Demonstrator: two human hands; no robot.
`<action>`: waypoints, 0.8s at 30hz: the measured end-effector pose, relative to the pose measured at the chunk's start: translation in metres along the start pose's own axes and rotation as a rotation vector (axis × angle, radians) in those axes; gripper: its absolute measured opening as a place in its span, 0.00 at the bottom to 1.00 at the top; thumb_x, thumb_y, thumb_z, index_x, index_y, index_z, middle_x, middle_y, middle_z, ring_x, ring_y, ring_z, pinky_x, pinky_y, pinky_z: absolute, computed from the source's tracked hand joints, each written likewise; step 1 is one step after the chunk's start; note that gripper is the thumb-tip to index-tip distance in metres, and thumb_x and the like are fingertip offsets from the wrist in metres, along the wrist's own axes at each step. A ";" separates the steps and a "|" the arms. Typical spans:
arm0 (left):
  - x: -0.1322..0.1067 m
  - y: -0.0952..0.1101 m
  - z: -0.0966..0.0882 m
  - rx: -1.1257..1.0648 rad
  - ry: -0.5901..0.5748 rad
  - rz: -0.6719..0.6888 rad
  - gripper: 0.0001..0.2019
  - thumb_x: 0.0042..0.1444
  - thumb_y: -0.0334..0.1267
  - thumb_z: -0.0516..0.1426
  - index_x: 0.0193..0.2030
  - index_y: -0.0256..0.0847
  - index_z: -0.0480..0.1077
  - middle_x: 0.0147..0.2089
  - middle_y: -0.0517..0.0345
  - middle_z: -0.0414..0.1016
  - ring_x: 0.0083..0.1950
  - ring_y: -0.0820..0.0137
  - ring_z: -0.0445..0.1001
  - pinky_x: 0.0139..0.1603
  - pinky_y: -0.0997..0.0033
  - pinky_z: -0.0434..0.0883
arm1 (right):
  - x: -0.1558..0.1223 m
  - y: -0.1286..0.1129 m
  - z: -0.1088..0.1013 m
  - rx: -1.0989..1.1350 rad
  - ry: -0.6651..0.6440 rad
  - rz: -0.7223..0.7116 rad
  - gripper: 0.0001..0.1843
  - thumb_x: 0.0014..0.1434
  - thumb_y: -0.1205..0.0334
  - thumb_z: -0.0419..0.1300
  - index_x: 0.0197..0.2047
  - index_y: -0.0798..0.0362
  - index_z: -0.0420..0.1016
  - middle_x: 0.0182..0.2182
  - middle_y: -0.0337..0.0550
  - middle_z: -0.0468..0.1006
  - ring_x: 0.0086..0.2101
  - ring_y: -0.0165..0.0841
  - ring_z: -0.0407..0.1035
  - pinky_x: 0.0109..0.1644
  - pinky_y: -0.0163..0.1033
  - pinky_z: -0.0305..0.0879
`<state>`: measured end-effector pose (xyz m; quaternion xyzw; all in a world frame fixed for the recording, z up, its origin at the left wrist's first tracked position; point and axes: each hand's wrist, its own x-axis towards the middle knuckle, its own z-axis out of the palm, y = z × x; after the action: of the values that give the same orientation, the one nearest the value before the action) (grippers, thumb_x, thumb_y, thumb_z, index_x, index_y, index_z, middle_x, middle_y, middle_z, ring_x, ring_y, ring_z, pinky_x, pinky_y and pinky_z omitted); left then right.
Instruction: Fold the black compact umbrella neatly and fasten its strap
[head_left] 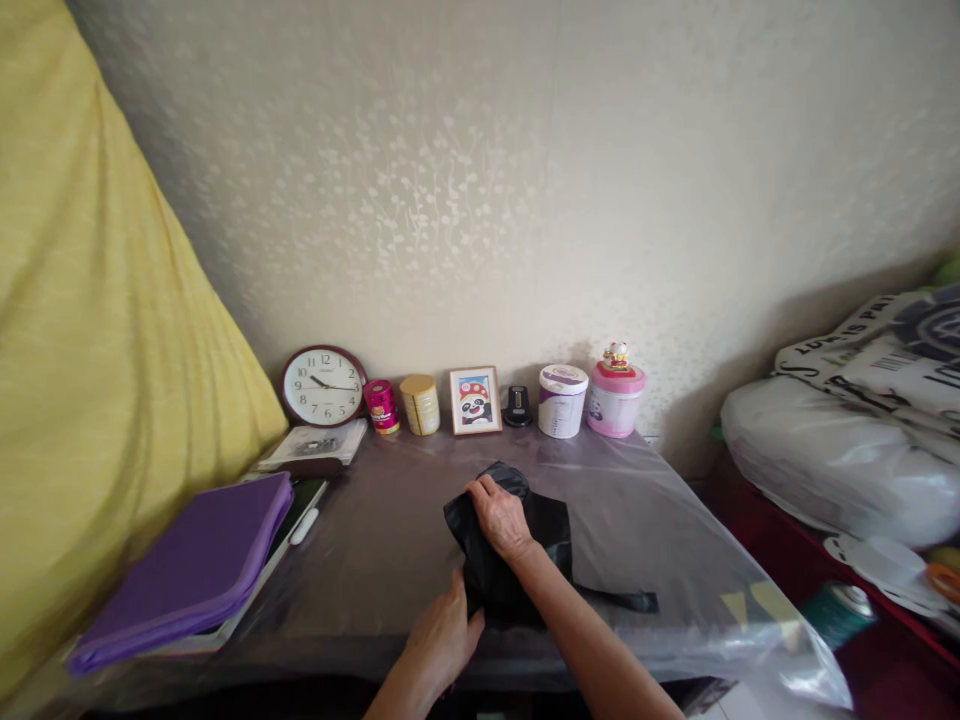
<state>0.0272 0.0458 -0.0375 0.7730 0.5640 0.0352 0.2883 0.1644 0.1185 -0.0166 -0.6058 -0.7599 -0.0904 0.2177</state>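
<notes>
Black cloth (551, 535) lies bunched on the middle of the surface (360, 570), its strap (626, 600) trailing out to the right. We grip its upper part with our right hand (501, 515), fingers curled into it. Our left hand (444, 632) touches its near left edge; we cannot tell whether those fingers grip. We see a picture frame (475, 401) beyond it and a purple folder (191, 560) well to the left.

Your head camera looks forward and down from close above the near side of the table (360, 560). You face the wall (480, 200) behind the table, nearly square-on.
</notes>
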 end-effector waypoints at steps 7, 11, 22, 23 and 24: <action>0.001 -0.001 0.013 0.100 0.068 -0.012 0.25 0.57 0.37 0.44 0.59 0.26 0.48 0.44 0.40 0.72 0.46 0.62 0.72 0.43 0.68 0.65 | 0.000 -0.002 0.014 -0.070 -0.100 -0.055 0.10 0.62 0.68 0.45 0.39 0.51 0.66 0.35 0.42 0.70 0.34 0.29 0.67 0.34 0.30 0.61; -0.003 -0.007 0.019 0.014 0.210 0.033 0.31 0.56 0.37 0.44 0.63 0.25 0.36 0.59 0.37 0.58 0.55 0.65 0.65 0.50 0.72 0.62 | 0.001 -0.001 0.014 -0.080 -0.125 -0.080 0.10 0.62 0.68 0.45 0.38 0.52 0.66 0.35 0.43 0.70 0.35 0.29 0.67 0.35 0.31 0.62; -0.008 0.005 0.007 0.148 0.027 0.038 0.37 0.53 0.32 0.48 0.65 0.45 0.29 0.51 0.49 0.68 0.46 0.68 0.71 0.46 0.73 0.63 | 0.002 0.001 0.021 -0.095 -0.110 -0.105 0.10 0.61 0.67 0.46 0.34 0.52 0.67 0.33 0.43 0.71 0.33 0.29 0.67 0.32 0.31 0.61; -0.008 0.005 0.007 0.142 0.014 0.035 0.36 0.54 0.32 0.48 0.65 0.45 0.30 0.50 0.50 0.68 0.46 0.68 0.70 0.46 0.73 0.63 | 0.002 0.001 0.021 -0.081 -0.099 -0.103 0.09 0.61 0.67 0.46 0.35 0.52 0.67 0.32 0.42 0.72 0.33 0.29 0.67 0.33 0.31 0.61; -0.007 0.006 0.007 0.123 -0.001 0.026 0.36 0.54 0.32 0.47 0.65 0.45 0.31 0.50 0.50 0.68 0.47 0.68 0.70 0.47 0.73 0.62 | 0.002 0.001 0.021 -0.064 -0.085 -0.098 0.09 0.62 0.66 0.47 0.36 0.52 0.67 0.32 0.42 0.72 0.33 0.30 0.67 0.33 0.31 0.61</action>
<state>0.0323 0.0350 -0.0386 0.7965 0.5550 0.0039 0.2400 0.1606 0.1290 -0.0343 -0.5780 -0.7938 -0.0992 0.1612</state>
